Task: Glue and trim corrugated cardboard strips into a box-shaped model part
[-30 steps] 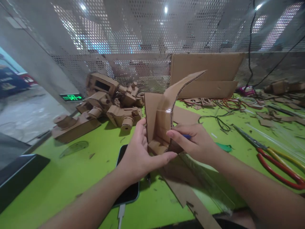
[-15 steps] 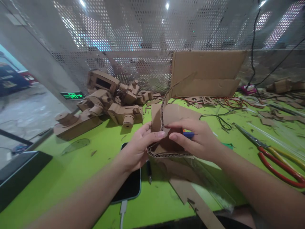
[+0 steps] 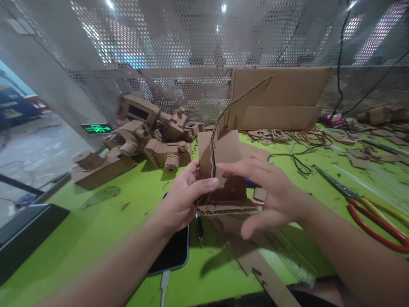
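A folded cardboard piece (image 3: 230,187) with upright walls and a long bent strip rising to the upper right is held above the green table (image 3: 105,238). My left hand (image 3: 187,196) grips its left side, thumb on the inner wall and fingers behind. On its right side, my right hand (image 3: 271,192) has thumb and fingers spread, its index fingertip at the edge of the upright strip. Something blue, partly hidden, shows behind my right hand. Under the piece lie a pen (image 3: 200,232) and a phone (image 3: 174,251) with a white cable.
Cardboard models (image 3: 137,136) are heaped at the back left. Red-handled shears (image 3: 354,198) lie on the right, near scraps and cables. A cardboard sheet (image 3: 281,100) leans on the perforated screen. Cardboard strips (image 3: 255,260) and clear plastic lie in front; a black box (image 3: 32,234) sits left.
My right thumb has moved down and away from the cardboard, opening the hand. The piece has tilted slightly, its long strip standing higher, and more of its inner wall shows.
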Motion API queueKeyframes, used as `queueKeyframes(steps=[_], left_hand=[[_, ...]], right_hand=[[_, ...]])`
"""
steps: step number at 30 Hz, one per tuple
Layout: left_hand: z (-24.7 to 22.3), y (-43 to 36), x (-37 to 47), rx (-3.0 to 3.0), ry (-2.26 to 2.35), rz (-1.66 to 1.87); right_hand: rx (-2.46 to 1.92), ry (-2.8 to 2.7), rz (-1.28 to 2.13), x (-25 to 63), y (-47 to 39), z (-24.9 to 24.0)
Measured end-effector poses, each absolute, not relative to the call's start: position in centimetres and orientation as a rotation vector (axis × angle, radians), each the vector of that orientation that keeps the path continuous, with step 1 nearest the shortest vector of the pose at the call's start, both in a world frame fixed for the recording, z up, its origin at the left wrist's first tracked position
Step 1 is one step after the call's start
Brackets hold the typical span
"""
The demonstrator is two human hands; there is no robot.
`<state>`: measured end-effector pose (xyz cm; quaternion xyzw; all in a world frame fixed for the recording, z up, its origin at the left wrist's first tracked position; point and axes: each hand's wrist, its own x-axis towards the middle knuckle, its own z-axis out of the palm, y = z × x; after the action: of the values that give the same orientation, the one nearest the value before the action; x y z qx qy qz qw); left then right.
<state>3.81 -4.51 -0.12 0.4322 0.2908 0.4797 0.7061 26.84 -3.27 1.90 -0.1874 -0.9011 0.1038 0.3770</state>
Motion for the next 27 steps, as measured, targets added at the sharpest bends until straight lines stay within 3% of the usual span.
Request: queueKeyframes(steps=[12, 21, 27], left_hand=[[-0.3, -4.7, 3.6, 1.063, 0.696, 1.018], [-0.9, -5.9, 3.6, 1.366, 0.727, 0.884], [-0.7, -6.6, 4.2, 1.559, 0.807, 0.867]], right_hand=[[-0.909, -1.837, -0.053, 27.3, -1.8, 1.7], [-0.804, -1.676, 0.595, 27.9, -1.2, 1.2], [-0.691, -1.743, 0.689, 27.7, -1.7, 1.0]])
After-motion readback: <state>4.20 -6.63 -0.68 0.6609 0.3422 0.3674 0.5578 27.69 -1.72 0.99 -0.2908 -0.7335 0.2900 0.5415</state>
